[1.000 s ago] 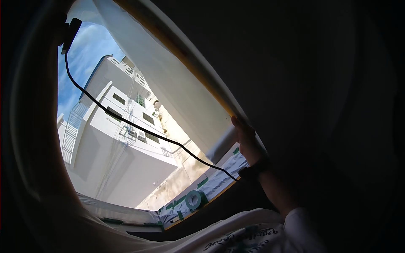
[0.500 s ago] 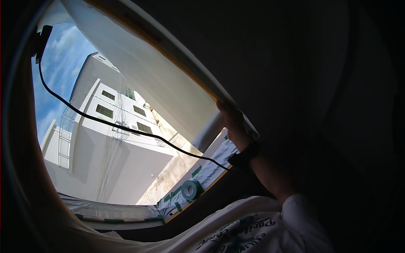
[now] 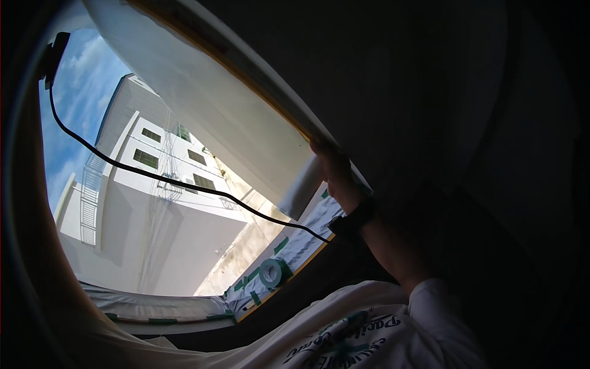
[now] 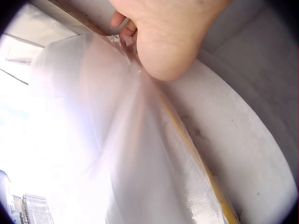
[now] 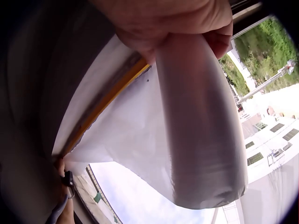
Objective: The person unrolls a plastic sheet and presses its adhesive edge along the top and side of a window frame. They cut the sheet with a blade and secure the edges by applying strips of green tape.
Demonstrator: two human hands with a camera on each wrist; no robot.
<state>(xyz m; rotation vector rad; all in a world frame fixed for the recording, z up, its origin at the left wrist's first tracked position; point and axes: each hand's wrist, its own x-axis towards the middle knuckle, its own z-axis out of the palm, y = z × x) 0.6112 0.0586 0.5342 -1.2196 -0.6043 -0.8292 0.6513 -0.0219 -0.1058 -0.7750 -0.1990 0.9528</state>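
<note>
A translucent plastic sheet [image 3: 209, 104] hangs along the window opening's upper-right edge, beside a yellow strip [image 3: 246, 80]. Its lower end is a thick roll [image 3: 301, 190], near my right hand [image 3: 335, 169]. In the right wrist view my right hand [image 5: 173, 21] grips the top of the roll [image 5: 201, 121], with the fingers partly hidden behind it. My left hand [image 4: 168, 39] pinches the gathered sheet [image 4: 135, 121] at the yellow strip [image 4: 187, 140] in the left wrist view. Far down the strip, my left hand [image 5: 60, 165] also shows small in the right wrist view.
A green tape roll [image 3: 271, 272] lies on the plastic-covered lower ledge [image 3: 301, 240], among green tape pieces. A black cable [image 3: 178, 182] crosses the view between the wrists. Outside stand white buildings [image 3: 178, 227]. A printed white shirt [image 3: 350, 326] is at the bottom.
The window, sheet and both arms have shifted left in the head view. My right hand stays at the roll, which stands in much the same place along the edge.
</note>
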